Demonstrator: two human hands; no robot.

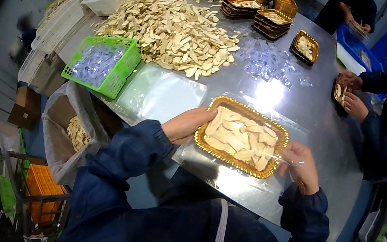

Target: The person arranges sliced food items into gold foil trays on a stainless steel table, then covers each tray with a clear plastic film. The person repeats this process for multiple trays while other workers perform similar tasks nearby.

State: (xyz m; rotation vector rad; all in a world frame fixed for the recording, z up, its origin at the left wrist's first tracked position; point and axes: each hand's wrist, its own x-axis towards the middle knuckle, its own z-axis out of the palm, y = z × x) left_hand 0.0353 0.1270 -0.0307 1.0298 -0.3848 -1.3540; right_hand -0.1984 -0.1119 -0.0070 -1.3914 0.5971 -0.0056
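A gold-rimmed tray [228, 160] of pale dried slices [241, 138] is tilted in front of me above the table's near edge. Clear plastic film, seemingly a bag [188, 154], lies around it and sticks out past its sides. My left hand [188, 124] is closed on the tray's left end, thumb along the upper corner. At the other end my right hand [301, 167], fingers bent together, pinches the clear film beside the rim. A stack of flat clear bags [165, 93] lies just beyond my left hand.
A big heap of slices [167, 30] covers the table's far left. A green basket [128, 67] holds small clear packets; more packets [269, 59] lie loose. Filled trays [272, 24] are stacked at the back. A co-worker's hands [352, 95] handle another tray at right. A lined box [57, 135] stands below left.
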